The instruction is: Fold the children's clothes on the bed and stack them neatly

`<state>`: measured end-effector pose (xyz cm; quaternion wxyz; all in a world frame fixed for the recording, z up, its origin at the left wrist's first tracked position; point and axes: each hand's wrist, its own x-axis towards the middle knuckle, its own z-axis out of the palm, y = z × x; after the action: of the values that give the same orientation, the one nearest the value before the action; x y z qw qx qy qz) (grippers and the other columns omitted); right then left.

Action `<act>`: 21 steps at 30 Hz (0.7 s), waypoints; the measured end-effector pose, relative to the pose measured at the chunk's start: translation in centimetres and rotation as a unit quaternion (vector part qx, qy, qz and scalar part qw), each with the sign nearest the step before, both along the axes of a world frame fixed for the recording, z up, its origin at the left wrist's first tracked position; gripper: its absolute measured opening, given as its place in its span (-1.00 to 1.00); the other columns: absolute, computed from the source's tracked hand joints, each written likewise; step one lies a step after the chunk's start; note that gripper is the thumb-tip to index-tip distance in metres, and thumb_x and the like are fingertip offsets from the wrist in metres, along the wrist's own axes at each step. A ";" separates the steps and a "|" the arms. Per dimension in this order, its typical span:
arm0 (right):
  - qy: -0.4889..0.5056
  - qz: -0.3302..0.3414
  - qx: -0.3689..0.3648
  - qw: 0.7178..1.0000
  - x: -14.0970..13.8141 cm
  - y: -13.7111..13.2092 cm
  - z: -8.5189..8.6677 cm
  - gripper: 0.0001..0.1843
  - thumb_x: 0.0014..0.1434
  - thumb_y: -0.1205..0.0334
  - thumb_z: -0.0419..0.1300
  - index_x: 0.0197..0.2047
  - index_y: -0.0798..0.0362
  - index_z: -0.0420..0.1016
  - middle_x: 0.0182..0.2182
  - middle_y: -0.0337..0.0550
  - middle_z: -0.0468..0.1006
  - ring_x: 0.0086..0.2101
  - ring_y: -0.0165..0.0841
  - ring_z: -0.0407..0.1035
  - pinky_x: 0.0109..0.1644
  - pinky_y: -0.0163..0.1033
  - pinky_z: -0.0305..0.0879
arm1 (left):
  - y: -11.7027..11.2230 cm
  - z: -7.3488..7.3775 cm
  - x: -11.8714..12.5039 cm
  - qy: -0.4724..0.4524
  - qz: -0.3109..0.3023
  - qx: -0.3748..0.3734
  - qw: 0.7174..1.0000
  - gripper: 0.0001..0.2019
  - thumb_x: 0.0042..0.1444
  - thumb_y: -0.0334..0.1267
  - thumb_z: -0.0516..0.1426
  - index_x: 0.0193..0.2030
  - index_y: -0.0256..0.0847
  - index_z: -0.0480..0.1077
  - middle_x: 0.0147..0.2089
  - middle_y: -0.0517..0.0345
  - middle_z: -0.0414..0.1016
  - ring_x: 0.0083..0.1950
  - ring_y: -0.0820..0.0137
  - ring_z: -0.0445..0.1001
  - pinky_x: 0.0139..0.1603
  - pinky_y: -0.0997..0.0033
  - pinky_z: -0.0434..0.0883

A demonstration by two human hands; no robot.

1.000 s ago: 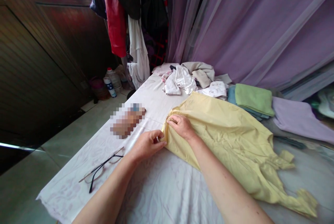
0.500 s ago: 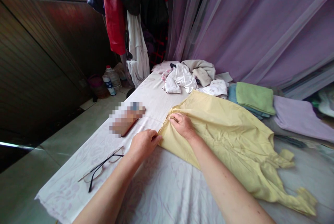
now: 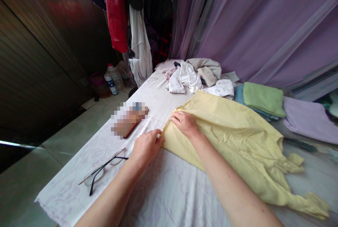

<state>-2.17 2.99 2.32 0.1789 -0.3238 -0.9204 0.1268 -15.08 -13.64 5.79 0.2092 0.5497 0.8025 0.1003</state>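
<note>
A pale yellow garment (image 3: 232,149) lies spread and creased over a white patterned sheet (image 3: 66,191). My right hand (image 3: 185,124) rests palm down on its upper left part, with the fingers gathering a fold. My left hand (image 3: 146,147) sits at the garment's left corner, and its fingertips reach the cloth edge. Left of that hand lie a pair of thin-framed glasses (image 3: 102,172) and a pixelated, blurred object (image 3: 129,120) with a dark red edge.
Several white clothes (image 3: 190,79) are heaped beyond the garment. To the right are a folded green towel (image 3: 264,99) and a lilac cloth (image 3: 308,119). Purple curtains (image 3: 264,26) hang behind. Clothes (image 3: 116,12) hang at the back left, above bottles (image 3: 114,77) on the tiled floor (image 3: 39,174).
My left hand has eased back from the bunched corner, which now lies flatter. My right hand has shifted little. The whole scene has slid slightly right in view.
</note>
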 end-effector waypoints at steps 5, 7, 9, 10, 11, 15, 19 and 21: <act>-0.018 -0.036 0.017 0.999 -0.3 -0.1 -0.2 -0.76 0.30 0.11 0.14 -0.34 0.01 0.52 -0.35 -0.13 0.57 -0.32 -0.31 0.39 -0.27 -0.27 0.09 | 0.1 -0.1 0.3 0.013 0.008 -0.005 1.000 -0.70 0.31 -0.14 0.05 0.14 -0.07 0.35 -0.15 0.12 0.63 -0.13 0.29 0.58 -0.28 0.42 0.29; -0.020 -0.046 0.026 0.998 -0.3 -0.1 -0.3 -0.76 0.31 0.11 0.13 -0.33 0.01 0.51 -0.33 -0.12 0.58 -0.30 -0.31 0.39 -0.27 -0.27 0.09 | 0.2 0.0 0.3 0.015 0.008 -0.004 1.000 -0.70 0.31 -0.13 0.05 0.14 -0.07 0.35 -0.15 0.12 0.63 -0.13 0.29 0.58 -0.28 0.42 0.28; -0.021 -0.051 0.031 0.998 -0.3 -0.1 -0.4 -0.75 0.32 0.11 0.11 -0.32 0.01 0.51 -0.32 -0.12 0.59 -0.29 -0.30 0.40 -0.27 -0.27 0.10 | 0.2 0.1 0.1 0.016 0.010 -0.005 1.000 -0.72 0.31 -0.12 0.06 0.11 -0.07 0.36 -0.17 0.12 0.63 -0.14 0.29 0.58 -0.29 0.43 0.28; -0.022 -0.054 0.032 0.998 -0.4 -0.1 -0.4 -0.75 0.32 0.10 0.11 -0.32 0.00 0.52 -0.32 -0.12 0.59 -0.29 -0.31 0.40 -0.27 -0.27 0.10 | 0.2 0.1 0.0 0.017 0.012 -0.006 1.000 -0.73 0.31 -0.12 0.05 0.10 -0.07 0.37 -0.18 0.12 0.63 -0.15 0.29 0.58 -0.29 0.43 0.27; -0.024 -0.056 0.032 0.998 -0.4 0.0 -0.4 -0.74 0.32 0.10 0.10 -0.32 0.00 0.52 -0.32 -0.12 0.59 -0.29 -0.31 0.40 -0.28 -0.27 0.10 | 0.2 0.2 -0.2 0.017 0.014 -0.007 1.000 -0.74 0.31 -0.13 0.05 0.08 -0.06 0.39 -0.20 0.12 0.63 -0.16 0.29 0.58 -0.30 0.43 0.26; -0.051 -0.047 0.020 0.997 -0.6 0.6 0.0 -0.77 0.31 0.12 0.11 -0.28 0.01 0.53 -0.29 -0.12 0.61 -0.29 -0.31 0.42 -0.30 -0.27 0.08 | 0.0 0.3 -1.2 -0.002 0.017 0.009 1.000 -0.78 0.30 -0.17 0.04 -0.02 -0.08 0.45 -0.26 0.13 0.62 -0.23 0.31 0.56 -0.33 0.43 0.23; -0.079 -0.042 0.010 0.996 -0.7 0.9 0.6 -0.79 0.31 0.13 0.13 -0.26 0.01 0.54 -0.28 -0.11 0.63 -0.29 -0.30 0.44 -0.31 -0.25 0.06 | -0.1 0.4 -1.9 -0.024 0.002 0.026 0.999 -0.73 0.30 -0.09 0.03 -0.22 -0.14 0.49 -0.32 0.12 0.59 -0.32 0.36 0.50 -0.39 0.43 0.16; -0.084 -0.051 0.014 0.995 -0.7 0.9 0.8 -0.77 0.33 0.12 0.11 -0.25 0.01 0.54 -0.28 -0.10 0.63 -0.31 -0.30 0.44 -0.31 -0.24 0.05 | -0.1 0.5 -1.9 -0.042 -0.011 0.024 0.999 -0.68 0.27 0.00 0.06 -0.28 -0.15 0.50 -0.35 0.14 0.57 -0.36 0.38 0.47 -0.42 0.43 0.12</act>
<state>-2.88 3.93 3.13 0.1114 -0.3769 -0.9163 0.0770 -16.97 -13.71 6.29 0.2308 0.5590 0.7839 0.1406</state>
